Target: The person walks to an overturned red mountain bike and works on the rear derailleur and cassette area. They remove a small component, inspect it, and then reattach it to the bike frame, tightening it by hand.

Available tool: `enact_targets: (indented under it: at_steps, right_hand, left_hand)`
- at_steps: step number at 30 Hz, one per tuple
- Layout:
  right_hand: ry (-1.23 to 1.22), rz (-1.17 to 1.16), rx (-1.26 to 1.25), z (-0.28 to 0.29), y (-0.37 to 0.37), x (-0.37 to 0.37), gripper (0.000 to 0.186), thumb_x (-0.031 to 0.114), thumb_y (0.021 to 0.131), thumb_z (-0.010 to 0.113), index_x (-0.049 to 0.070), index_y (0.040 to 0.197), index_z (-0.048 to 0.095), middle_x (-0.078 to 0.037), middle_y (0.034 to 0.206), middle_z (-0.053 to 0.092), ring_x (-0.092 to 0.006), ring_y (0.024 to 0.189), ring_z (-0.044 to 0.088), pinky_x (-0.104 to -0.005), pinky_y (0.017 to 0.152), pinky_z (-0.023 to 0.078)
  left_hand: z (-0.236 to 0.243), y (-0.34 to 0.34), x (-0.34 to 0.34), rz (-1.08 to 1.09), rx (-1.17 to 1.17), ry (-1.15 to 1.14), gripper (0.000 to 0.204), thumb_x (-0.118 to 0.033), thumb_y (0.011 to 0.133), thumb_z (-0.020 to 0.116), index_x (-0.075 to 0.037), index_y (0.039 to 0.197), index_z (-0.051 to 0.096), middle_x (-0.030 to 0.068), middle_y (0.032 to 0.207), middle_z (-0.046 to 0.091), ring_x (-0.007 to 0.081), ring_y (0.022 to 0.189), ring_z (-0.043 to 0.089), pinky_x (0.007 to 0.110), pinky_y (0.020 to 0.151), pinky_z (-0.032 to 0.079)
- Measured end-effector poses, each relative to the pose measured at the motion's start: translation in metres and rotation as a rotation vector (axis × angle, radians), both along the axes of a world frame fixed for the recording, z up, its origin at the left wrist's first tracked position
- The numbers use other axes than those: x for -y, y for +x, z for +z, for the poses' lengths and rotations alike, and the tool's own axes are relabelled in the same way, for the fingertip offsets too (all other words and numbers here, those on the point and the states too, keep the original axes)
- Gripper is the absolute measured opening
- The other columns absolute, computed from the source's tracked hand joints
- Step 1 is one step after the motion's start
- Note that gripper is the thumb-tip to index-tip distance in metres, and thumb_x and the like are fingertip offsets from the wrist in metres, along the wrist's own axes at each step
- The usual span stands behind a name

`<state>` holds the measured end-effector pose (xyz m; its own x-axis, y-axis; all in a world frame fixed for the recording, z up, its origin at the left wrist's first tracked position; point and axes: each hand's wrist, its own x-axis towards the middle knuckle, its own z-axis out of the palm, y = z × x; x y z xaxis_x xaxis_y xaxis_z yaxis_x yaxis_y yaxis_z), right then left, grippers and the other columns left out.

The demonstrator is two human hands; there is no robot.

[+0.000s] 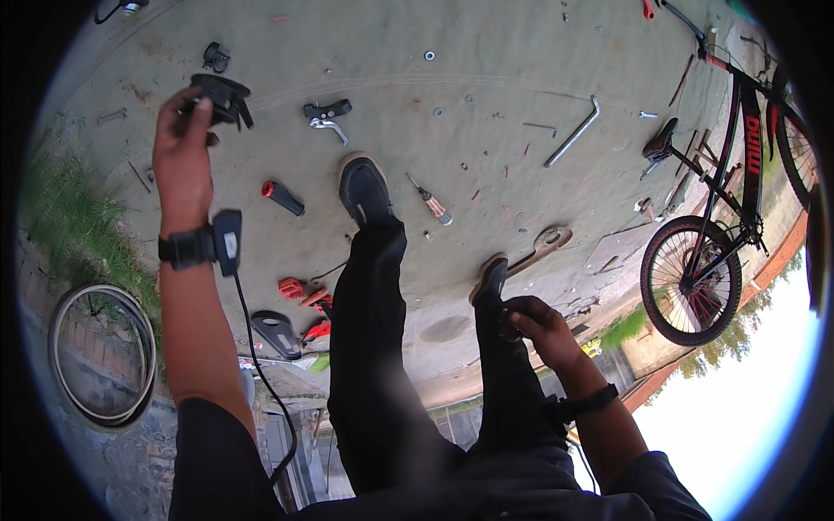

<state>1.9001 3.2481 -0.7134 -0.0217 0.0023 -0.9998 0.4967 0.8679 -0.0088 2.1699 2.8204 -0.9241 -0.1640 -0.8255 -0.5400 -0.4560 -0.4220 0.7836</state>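
My left hand [184,148], raised at the upper left, is closed around a black plastic part [224,90] with a curved top and a strap-like piece hanging from it. Its exact kind is unclear. My right hand [549,337] is in front of my right lower leg, its thumb and fingers pinched together. Whatever may be between those fingertips is too small and dark to make out. Close to the left hand lie a small black clamp-like piece [215,57] and a silver lever with a black mount [328,129], resembling a brake lever.
On the ground lie a red-and-black handle [283,198], a screwdriver [431,201], a bent metal bar [575,132], a large wrench [547,247] and red tools [314,295]. A bicycle [728,182] stands at right. Bicycle tyres [57,347] lie left. A cable hangs from my left wrist.
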Motion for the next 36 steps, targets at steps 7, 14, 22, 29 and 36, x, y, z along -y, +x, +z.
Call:
enact_targets:
  at_steps: [7, 14, 22, 29, 36]
  right_hand:
    - [-0.417, -0.099, 0.029, 0.005, 0.026, 0.068, 0.049, 0.031, 0.105, 0.059, 0.004, 0.144, 0.049, -0.009, 0.124, 0.064, -0.0189, 0.113, 0.061, -0.0341, 0.095, 0.05]
    - [-0.45, -0.324, 0.156, 0.042, 0.018, -0.046, 0.053, 0.046, 0.106, 0.05, 0.001, 0.134, 0.057, -0.008, 0.117, 0.065, -0.018, 0.11, 0.06, -0.0342, 0.098, 0.047]
    - [-0.26, -0.766, -0.037, 0.071, 0.032, -0.22, 0.047, 0.049, 0.103, 0.055, 0.003, 0.109, 0.063, -0.009, 0.091, 0.067, -0.0211, 0.077, 0.065, -0.0357, 0.074, 0.057]
    - [-0.429, -1.168, -0.119, -0.004, 0.085, -0.309, 0.054, 0.056, 0.103, 0.047, 0.004, 0.107, 0.061, -0.014, 0.083, 0.065, -0.0294, 0.077, 0.065, -0.0415, 0.076, 0.053]
    - [-0.444, -1.258, -0.159, -0.008, 0.074, -0.355, 0.059, 0.059, 0.098, 0.054, 0.001, 0.112, 0.057, -0.019, 0.092, 0.062, -0.0351, 0.082, 0.066, -0.0465, 0.078, 0.053]
  left_hand:
    - [0.168, -0.034, -0.168, -0.48, -0.218, 0.441, 0.021, -0.008, 0.095, 0.07, -0.008, 0.115, 0.065, 0.004, 0.099, 0.065, 0.0139, 0.081, 0.061, 0.028, 0.074, 0.049]
    - [0.279, -0.108, -0.287, -1.214, -0.452, 0.287, 0.025, -0.009, 0.089, 0.07, -0.012, 0.114, 0.069, 0.0118, 0.107, 0.064, 0.0326, 0.097, 0.066, 0.038, 0.083, 0.054]
    - [0.194, -0.148, -0.376, -0.945, 0.067, 0.874, 0.023, -0.008, 0.099, 0.06, 0.001, 0.12, 0.061, 0.0101, 0.105, 0.073, 0.0183, 0.091, 0.072, 0.03, 0.077, 0.054]
    - [0.007, -0.101, -0.483, -0.211, 0.363, 0.748, 0.033, -0.009, 0.097, 0.061, 0.0, 0.128, 0.052, 0.0117, 0.109, 0.065, 0.0259, 0.094, 0.071, 0.039, 0.077, 0.058]
    - [-0.138, -0.056, -0.506, -0.109, 0.456, 0.855, 0.018, -0.011, 0.098, 0.062, -0.007, 0.114, 0.054, 0.007, 0.087, 0.055, 0.0229, 0.074, 0.061, 0.039, 0.065, 0.056]
